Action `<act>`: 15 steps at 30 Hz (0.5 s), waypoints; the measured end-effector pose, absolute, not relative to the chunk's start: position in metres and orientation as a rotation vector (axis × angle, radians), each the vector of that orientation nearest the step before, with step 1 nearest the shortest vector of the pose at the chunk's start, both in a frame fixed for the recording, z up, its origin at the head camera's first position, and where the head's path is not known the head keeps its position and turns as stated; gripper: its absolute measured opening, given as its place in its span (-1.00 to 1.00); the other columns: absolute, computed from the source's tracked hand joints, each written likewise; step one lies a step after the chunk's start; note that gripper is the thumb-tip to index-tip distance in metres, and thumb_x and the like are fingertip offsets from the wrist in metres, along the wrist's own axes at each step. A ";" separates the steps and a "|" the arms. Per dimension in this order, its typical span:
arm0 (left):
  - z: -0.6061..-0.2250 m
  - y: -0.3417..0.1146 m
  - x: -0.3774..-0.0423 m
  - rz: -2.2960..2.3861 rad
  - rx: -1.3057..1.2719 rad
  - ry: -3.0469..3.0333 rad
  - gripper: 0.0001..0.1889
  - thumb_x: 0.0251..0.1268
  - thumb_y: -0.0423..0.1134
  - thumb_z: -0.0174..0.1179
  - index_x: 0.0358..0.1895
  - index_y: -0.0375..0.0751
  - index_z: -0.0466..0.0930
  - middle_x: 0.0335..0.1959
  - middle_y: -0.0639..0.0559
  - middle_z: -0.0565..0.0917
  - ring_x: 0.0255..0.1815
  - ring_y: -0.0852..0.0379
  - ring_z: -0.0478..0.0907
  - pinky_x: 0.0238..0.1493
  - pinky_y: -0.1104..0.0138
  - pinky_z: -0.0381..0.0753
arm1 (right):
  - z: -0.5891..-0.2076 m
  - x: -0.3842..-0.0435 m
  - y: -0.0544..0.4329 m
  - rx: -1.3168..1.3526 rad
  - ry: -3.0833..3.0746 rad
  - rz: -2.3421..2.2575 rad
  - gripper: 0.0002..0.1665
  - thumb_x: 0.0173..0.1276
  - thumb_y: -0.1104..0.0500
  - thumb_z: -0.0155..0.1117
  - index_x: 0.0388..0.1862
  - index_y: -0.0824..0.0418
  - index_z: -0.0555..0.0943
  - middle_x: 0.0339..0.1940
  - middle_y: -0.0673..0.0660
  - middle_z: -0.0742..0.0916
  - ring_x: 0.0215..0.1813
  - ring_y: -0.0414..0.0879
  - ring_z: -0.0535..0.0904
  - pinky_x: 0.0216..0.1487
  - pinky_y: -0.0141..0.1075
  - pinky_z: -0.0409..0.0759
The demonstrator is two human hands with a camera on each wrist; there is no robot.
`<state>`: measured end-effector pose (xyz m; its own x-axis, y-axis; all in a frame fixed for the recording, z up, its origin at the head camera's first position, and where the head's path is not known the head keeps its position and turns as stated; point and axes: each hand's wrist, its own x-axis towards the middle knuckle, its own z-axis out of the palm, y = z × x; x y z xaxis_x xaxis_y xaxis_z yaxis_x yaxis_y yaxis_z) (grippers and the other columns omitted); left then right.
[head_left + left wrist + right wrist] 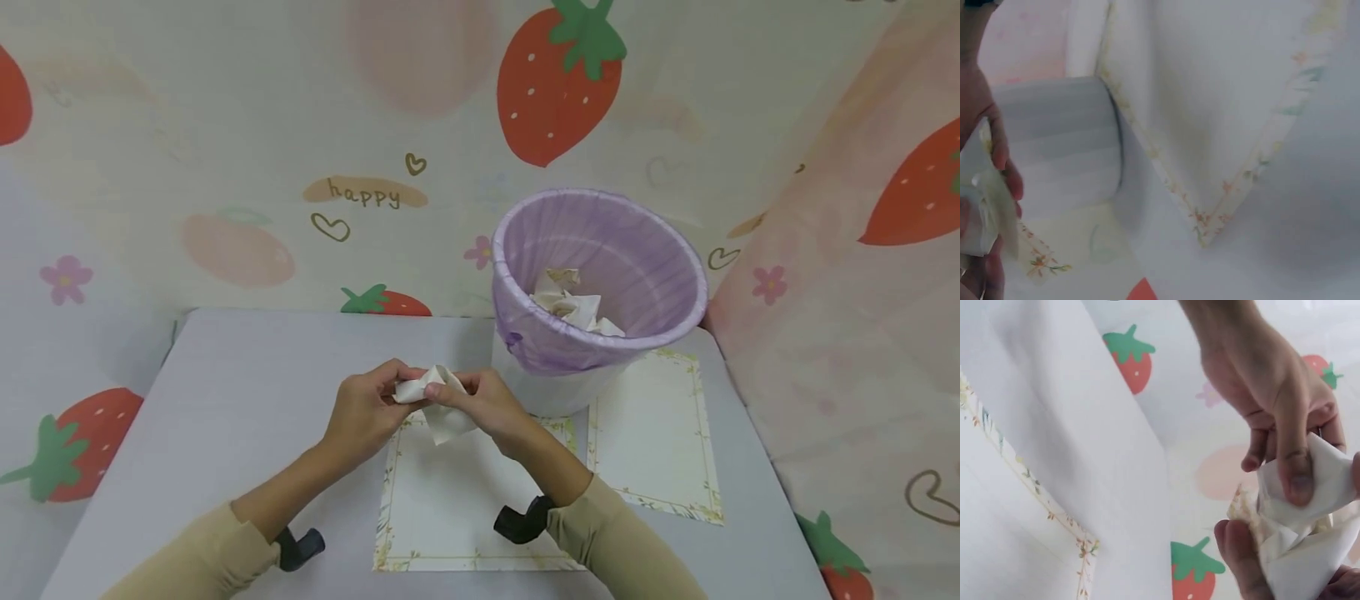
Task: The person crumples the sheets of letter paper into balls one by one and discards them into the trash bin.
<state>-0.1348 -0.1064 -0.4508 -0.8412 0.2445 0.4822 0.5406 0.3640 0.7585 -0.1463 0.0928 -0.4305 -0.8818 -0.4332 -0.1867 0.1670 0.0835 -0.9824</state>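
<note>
My left hand (367,412) and right hand (491,404) are close together above the table, both gripping one crumpled sheet of white paper (448,423). Thumbs and fingers pinch it from both sides, and a loose corner hangs down between the hands. Up close in the right wrist view, the paper (1310,562) is folded and creased, with a patterned edge showing. Under the hands lies a flat sheet with a floral border (465,517). Just behind and to the right stands a bin with a purple liner (645,292), with crumpled papers (577,310) inside.
A second bordered sheet (660,442) lies on the right, partly behind the bin's base. The white table (247,392) is enclosed at the back and sides by strawberry-print cloth (247,125). Black wrist mounts (525,521) sit at both cuffs.
</note>
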 end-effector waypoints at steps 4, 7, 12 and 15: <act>-0.454 -0.105 -0.136 -1.279 -0.733 -2.275 -0.69 -0.07 -0.46 0.54 -0.22 -0.20 0.67 -0.24 -0.01 0.78 -0.43 0.19 0.66 -0.49 0.33 0.65 | -0.431 -0.146 0.091 -0.248 1.866 -1.913 -0.52 0.34 0.12 0.34 -0.04 0.57 0.63 -0.36 0.10 0.73 -0.36 -0.15 0.62 -0.34 -0.36 0.60; -0.456 -0.105 -0.136 -1.229 -0.743 -2.251 -0.66 -0.06 -0.47 0.53 -0.16 -0.21 0.69 -0.21 -0.04 0.78 -0.43 0.18 0.65 -0.49 0.28 0.67 | -0.432 -0.147 0.090 -0.228 1.832 -1.952 -0.52 0.36 0.16 0.32 0.04 0.57 0.60 -0.29 0.08 0.74 -0.31 -0.16 0.64 -0.27 -0.35 0.62; -0.456 -0.110 -0.136 -1.247 -0.790 -2.325 -0.61 0.05 -0.36 0.50 0.01 -0.24 0.69 0.00 -0.08 0.74 -0.32 0.13 0.66 -0.45 0.29 0.68 | -0.436 -0.149 0.092 -0.185 1.817 -1.964 -0.54 0.38 0.22 0.30 0.09 0.58 0.58 -0.28 0.08 0.76 -0.29 -0.16 0.65 -0.25 -0.36 0.63; -0.454 -0.117 -0.139 -1.449 -0.805 -2.427 -0.68 0.30 -0.28 0.33 0.10 -0.22 0.69 0.21 -0.09 0.63 -0.10 0.05 0.65 -0.31 0.35 0.66 | -0.439 -0.150 0.095 -0.178 1.846 -1.941 -0.55 0.38 0.24 0.30 0.10 0.57 0.58 -0.30 0.08 0.76 -0.32 -0.16 0.66 -0.28 -0.36 0.64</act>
<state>-0.1395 -0.1175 -0.4542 -0.8308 0.3485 0.4339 0.5473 0.3704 0.7505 -0.1505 0.0950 -0.4390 -0.8888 -0.4059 -0.2127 0.2329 -0.0002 -0.9725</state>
